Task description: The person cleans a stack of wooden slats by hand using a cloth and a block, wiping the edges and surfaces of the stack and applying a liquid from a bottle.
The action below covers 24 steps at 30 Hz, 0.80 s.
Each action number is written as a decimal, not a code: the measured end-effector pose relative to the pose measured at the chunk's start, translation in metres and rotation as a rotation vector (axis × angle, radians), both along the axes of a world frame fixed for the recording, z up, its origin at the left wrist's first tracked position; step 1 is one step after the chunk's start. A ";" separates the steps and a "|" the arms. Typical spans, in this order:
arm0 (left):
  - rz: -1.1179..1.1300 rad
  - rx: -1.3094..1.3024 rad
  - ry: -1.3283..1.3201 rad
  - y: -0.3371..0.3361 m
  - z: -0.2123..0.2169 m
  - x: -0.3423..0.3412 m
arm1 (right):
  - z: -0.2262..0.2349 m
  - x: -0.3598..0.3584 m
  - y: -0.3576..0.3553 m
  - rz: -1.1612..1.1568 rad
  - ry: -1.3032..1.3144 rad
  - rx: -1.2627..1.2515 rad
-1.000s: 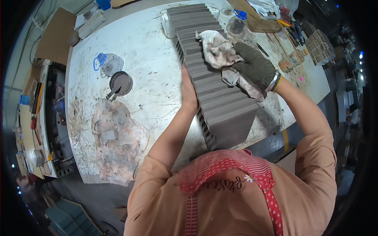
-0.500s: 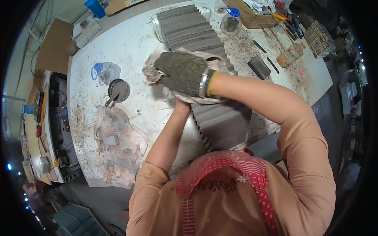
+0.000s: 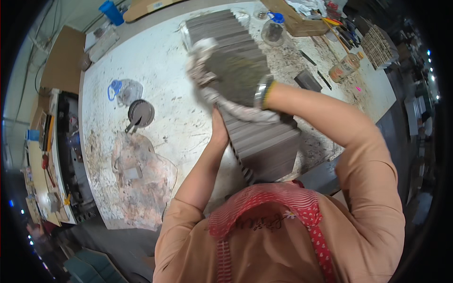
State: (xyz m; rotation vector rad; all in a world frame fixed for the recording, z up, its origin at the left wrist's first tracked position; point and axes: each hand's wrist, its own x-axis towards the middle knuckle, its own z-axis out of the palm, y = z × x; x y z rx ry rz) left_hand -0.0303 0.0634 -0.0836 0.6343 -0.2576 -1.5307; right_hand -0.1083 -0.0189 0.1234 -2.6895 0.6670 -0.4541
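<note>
A long row of grey, wood-grained sheets [image 3: 264,137] packed face to face stretches across the table, with a stepped right edge. My right hand [image 3: 238,78], in a dark knitted glove with a yellow cuff, presses a crumpled, stained whitish cloth [image 3: 200,66] onto the top of the row. Motion blurs the glove, and its fingertips are lost in the cloth. My bare left hand [image 3: 218,126] rests along the row's left side. Its fingers are mostly hidden by the cloth and the sheets.
Left on the white table [image 3: 174,137] are a clear jug [image 3: 130,92], a tub of grey paste [image 3: 142,112] with a brush-like tool, and a stained cloth sheet [image 3: 144,188]. To the right lie a dark block [image 3: 308,81], a bottle [image 3: 346,68] and a blue-capped jar [image 3: 273,30].
My right hand and the cloth have swept to the right across the row. More of my left hand shows now beside the sheets.
</note>
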 end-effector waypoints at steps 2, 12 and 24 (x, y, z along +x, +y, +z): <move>0.119 0.059 -0.272 0.009 0.005 0.002 | -0.014 0.023 0.002 0.055 -0.221 0.003; 0.454 -0.010 -0.822 -0.014 0.100 0.000 | 0.060 -0.093 -0.075 -0.463 -0.069 0.147; 0.102 0.268 -0.236 -0.020 0.088 0.006 | -0.007 0.019 -0.027 0.156 0.047 -0.133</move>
